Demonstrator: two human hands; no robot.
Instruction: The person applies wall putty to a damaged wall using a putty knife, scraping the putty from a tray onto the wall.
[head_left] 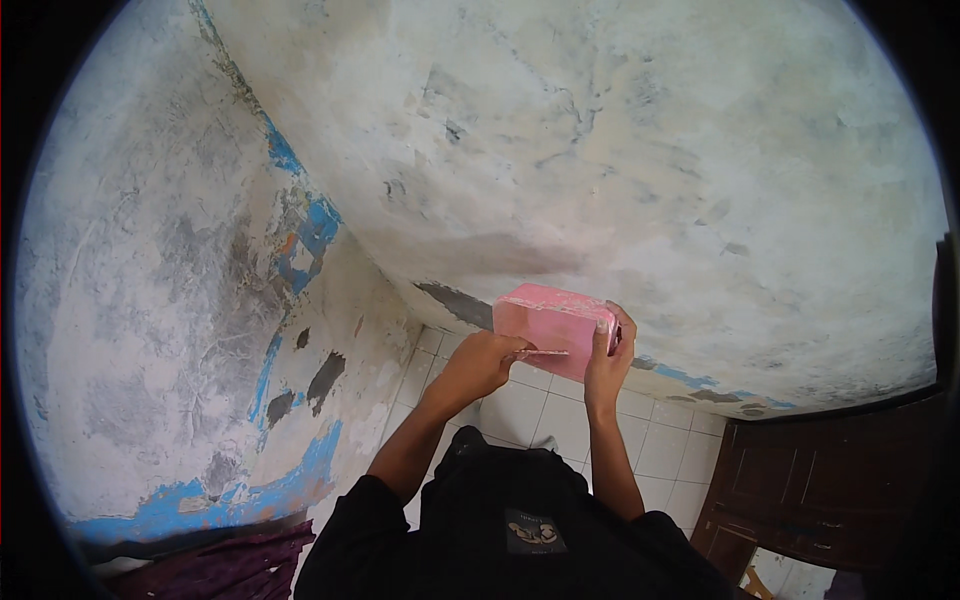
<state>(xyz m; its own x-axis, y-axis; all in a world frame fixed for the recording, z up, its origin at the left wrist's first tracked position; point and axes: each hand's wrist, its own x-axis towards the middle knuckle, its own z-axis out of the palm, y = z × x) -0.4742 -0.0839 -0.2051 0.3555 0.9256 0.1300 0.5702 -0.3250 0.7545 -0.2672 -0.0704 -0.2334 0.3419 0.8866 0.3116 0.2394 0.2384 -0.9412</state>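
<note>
Fingers of the right hand (607, 352) clamped the far end of a pink putty-smeared box (553, 326) held up before the patchy plastered wall (600, 150), while the left hand (484, 362) pinched a thin scraper blade (541, 352) against its underside, above the white tiled floor (530, 410).

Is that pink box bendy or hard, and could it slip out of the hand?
The pink box probably feels hard: its edges stay straight while the right hand grips one end. It seems light, since one hand holds it up. It may be a bit slippery or messy, as pale smears cover it. The left hand presses a thin flat tool against it.
</note>
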